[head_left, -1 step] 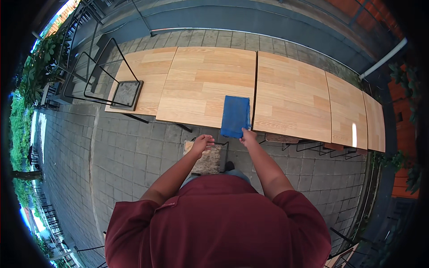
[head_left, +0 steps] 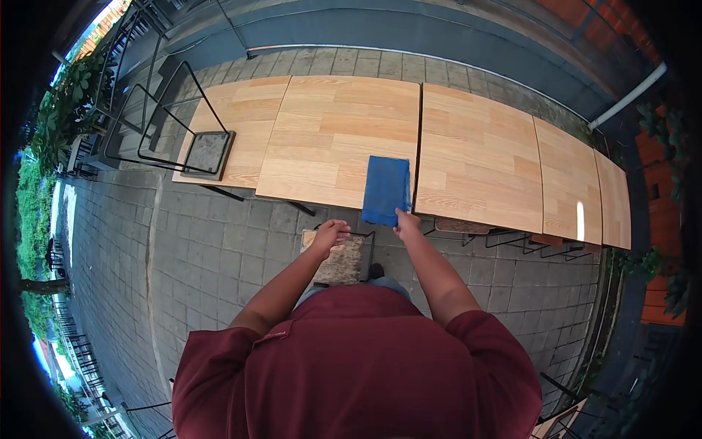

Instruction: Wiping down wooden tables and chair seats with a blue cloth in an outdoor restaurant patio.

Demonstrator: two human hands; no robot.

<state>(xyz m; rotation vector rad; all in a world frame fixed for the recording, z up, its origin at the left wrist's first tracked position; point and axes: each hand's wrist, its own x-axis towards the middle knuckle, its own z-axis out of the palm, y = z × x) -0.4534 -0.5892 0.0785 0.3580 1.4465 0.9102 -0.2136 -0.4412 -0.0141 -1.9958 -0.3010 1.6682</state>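
A flat blue item (head_left: 386,192), either a folded cloth or a pouch, I can't tell which, lies at the near edge of the table (head_left: 479,150), just left of the dark seam, its lower end jutting past that edge. From where I stand, the right hand (head_left: 406,224) has its fingers grasping the item's near right corner, while the left hand (head_left: 334,235) is just off the near edge, above a stool with a mottled seat (head_left: 342,260), its fingers loosely curled and released. The table's wood-patterned tops run in a row; on the left end sits an upturned stool (head_left: 208,154), black legs in the air. Grey paving (head_left: 219,256) spreads below, a grey wall (head_left: 351,28) stands beyond the far edge, and greenery (head_left: 44,219) shows far left.
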